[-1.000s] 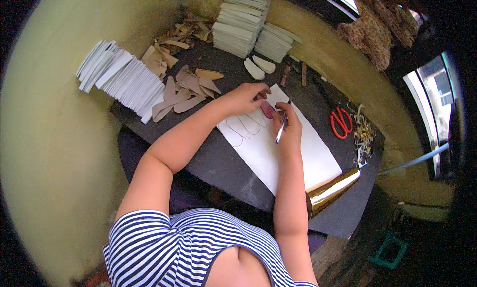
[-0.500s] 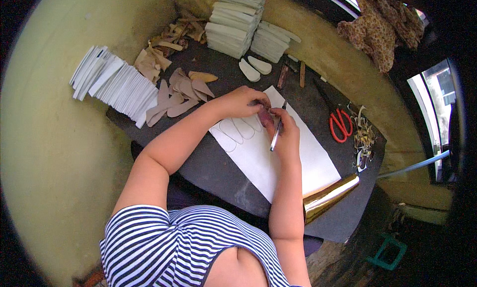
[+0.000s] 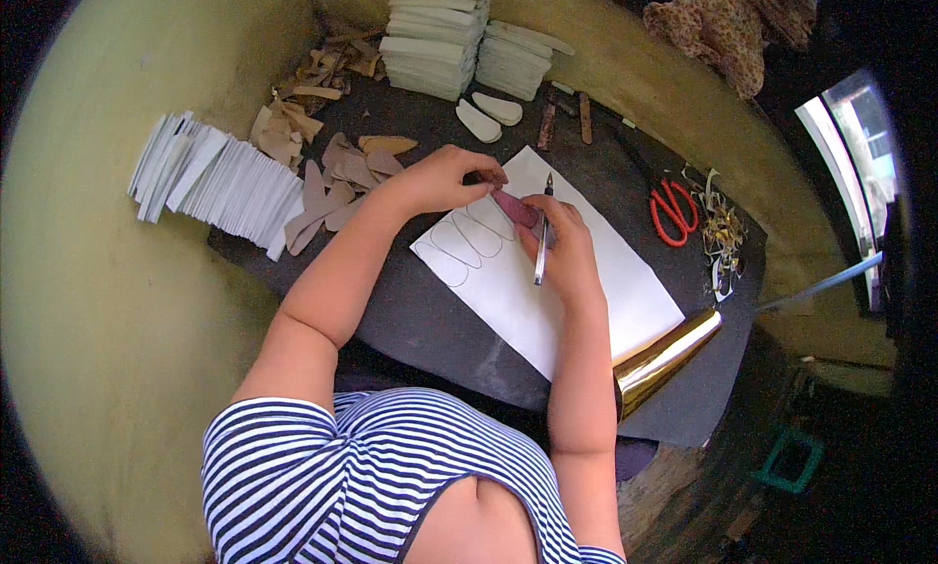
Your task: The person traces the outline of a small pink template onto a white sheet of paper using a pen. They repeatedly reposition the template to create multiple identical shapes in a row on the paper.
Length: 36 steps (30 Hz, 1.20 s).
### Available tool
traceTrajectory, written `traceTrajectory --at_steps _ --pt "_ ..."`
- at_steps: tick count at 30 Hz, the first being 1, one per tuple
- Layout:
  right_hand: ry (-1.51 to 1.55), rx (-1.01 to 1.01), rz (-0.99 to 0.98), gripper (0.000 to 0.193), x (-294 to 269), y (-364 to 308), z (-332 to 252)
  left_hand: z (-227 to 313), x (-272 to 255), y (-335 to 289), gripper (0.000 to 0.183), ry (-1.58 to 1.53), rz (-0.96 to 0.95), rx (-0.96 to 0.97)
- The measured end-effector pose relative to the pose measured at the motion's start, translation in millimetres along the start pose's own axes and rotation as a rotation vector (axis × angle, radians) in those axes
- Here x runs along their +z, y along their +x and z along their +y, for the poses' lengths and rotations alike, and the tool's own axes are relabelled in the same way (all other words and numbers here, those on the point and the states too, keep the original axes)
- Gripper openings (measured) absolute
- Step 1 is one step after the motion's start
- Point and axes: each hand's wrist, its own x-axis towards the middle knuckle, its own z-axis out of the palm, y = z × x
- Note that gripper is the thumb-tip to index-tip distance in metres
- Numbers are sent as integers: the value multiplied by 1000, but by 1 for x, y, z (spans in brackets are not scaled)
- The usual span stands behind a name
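Note:
A maroon sole-shaped template (image 3: 514, 208) is over the white sheet (image 3: 586, 300), between my two hands. The fingers of my left hand (image 3: 455, 179) are closed at its far left end. My right hand (image 3: 567, 244) grips its near right end and also keeps a clear-barrelled pen (image 3: 540, 244) between the fingers, with the tip pointing away from me. Several long rounded outlines (image 3: 469, 240) are drawn side by side on the left part of the sheet. At its near right end the sheet curls into a shiny gold roll (image 3: 674, 354).
Red-handled scissors (image 3: 672, 212) and a heap of gold and white scraps (image 3: 721, 237) lie at the right. Stacks of white sole-shaped pieces (image 3: 435, 37) stand at the back, with another row (image 3: 220, 178) at the left. Beige cutouts (image 3: 352, 164) lie near my left forearm.
The maroon template has turned and shows more of its length. My left fingers have shifted to its far end, away from my right hand. The whole view has tilted slightly.

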Motion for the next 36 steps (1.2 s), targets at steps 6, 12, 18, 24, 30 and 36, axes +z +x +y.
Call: traceTrajectory --at_steps 6,12,18,24,30,36 --pt "-28 -57 -21 37 -4 1 1 -3 2 1 24 17 0 33" --pt "9 18 -21 36 -2 0 1 -10 4 7 26 -34 -31 7" --pt "-104 -109 -14 36 0 0 0 -19 7 7 26 -18 -30 93" --pt "-81 -62 -12 36 3 0 -4 -19 9 7 27 -6 -8 90" --pt "-77 -57 15 34 6 1 -4 -20 8 9 26 -48 -20 62" --pt "-83 -29 8 33 5 -1 -3 -17 5 10 24 -74 -62 -18"
